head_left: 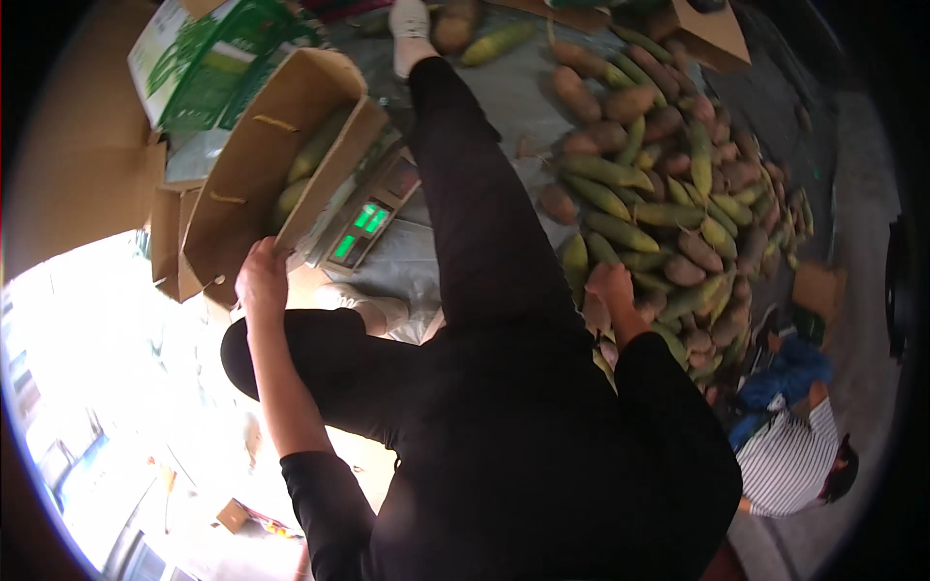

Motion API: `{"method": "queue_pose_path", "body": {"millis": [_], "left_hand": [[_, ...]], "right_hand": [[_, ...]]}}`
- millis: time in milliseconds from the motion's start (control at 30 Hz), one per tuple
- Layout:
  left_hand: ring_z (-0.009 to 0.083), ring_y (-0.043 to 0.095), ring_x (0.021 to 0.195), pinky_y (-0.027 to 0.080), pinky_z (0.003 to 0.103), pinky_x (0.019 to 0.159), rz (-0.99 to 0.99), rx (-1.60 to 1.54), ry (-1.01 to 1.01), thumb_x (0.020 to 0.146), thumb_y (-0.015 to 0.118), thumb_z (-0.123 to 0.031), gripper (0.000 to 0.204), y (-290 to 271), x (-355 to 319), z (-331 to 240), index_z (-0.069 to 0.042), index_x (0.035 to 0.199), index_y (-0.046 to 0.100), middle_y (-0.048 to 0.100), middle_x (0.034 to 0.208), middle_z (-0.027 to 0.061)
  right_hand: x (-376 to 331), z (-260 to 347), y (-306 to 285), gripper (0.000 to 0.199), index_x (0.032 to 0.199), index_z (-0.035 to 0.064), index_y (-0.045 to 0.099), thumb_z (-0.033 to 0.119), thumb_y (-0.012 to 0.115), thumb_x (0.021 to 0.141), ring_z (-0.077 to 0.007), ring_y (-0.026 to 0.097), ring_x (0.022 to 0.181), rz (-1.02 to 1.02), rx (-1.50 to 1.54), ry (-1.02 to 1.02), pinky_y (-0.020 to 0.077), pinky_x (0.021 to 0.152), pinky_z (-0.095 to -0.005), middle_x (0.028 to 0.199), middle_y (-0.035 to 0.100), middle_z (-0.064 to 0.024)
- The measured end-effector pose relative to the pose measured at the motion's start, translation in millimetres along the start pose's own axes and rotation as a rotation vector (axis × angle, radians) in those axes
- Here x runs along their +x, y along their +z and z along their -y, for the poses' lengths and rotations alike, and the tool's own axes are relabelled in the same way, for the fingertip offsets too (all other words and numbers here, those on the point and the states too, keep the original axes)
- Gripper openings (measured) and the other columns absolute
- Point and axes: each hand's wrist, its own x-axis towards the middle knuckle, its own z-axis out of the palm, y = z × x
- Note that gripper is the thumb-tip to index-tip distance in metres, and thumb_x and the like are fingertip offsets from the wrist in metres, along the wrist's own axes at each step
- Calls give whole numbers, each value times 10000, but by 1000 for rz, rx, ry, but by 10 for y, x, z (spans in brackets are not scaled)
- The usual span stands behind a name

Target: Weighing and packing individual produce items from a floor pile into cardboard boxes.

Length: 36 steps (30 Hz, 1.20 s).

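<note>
My left hand [263, 281] pinches the near edge of an open cardboard box [228, 208] with rope handles. Inside it lie a few long green radishes [312, 160], partly hidden by the box wall. Under and beside the box is a digital scale [360, 232] with a lit green display. On the right, my right hand [610, 287] is closed at the near left side of a heap of green radishes [607, 171] and reddish-brown roots [572, 94]. A green radish end and a reddish root touch or nearly touch its fingers; what they hold is hidden.
A green-and-white printed carton [189, 63] stands beyond the box, and a large cardboard flap [82, 145] rises at far left. My outstretched leg [475, 194] lies between scale and heap. Another person in a striped shirt [794, 460] sits at lower right. Small cartons [712, 39] border the heap.
</note>
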Motion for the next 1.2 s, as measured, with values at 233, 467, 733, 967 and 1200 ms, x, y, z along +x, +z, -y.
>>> {"method": "queue_pose_path", "body": {"millis": [233, 467, 733, 967, 1200], "left_hand": [[313, 594, 838, 480, 417, 699, -28, -15, 9, 784, 588, -138, 147, -106, -109, 60, -83, 920, 605, 606, 882, 100], [291, 601, 778, 484, 410, 658, -106, -14, 74, 785, 538, -122, 56, -16, -48, 69, -77, 787, 570, 584, 779, 98], [258, 610, 779, 492, 385, 655, -147, 44, 113, 753, 513, -79, 53, 7, -178, 206, -88, 762, 564, 573, 751, 78], [263, 612, 778, 494, 387, 659, -114, 48, 123, 772, 517, -98, 52, 10, -53, 100, -88, 766, 568, 580, 764, 81], [278, 610, 778, 493, 393, 659, -98, 31, 104, 775, 514, -99, 49, -25, -71, 114, -83, 771, 559, 581, 767, 92]], "right_hand": [[-6, 32, 127, 433, 1042, 5, 535, 309, 620, 746, -328, 558, 996, -83, -60, -67, 453, 866, -380, 1060, 574, -152], [891, -710, 1202, 284, 981, 72, 522, 325, 452, 873, -242, 548, 933, -186, 106, -144, 445, 722, -373, 995, 557, -83], [818, 169, -316, 392, 1020, 25, 456, 195, 653, 727, -205, 487, 903, -470, 886, -412, 428, 802, -327, 976, 493, -65], [-353, 1640, -2400, 593, 1151, 4, 410, 62, 745, 664, -163, 476, 980, -584, 1121, -869, 410, 858, -298, 1063, 470, -66], [-1255, 3013, -3233, 629, 1100, 15, 456, 132, 810, 594, -172, 510, 983, -494, 1233, -1355, 442, 846, -317, 1067, 510, -91]]}}
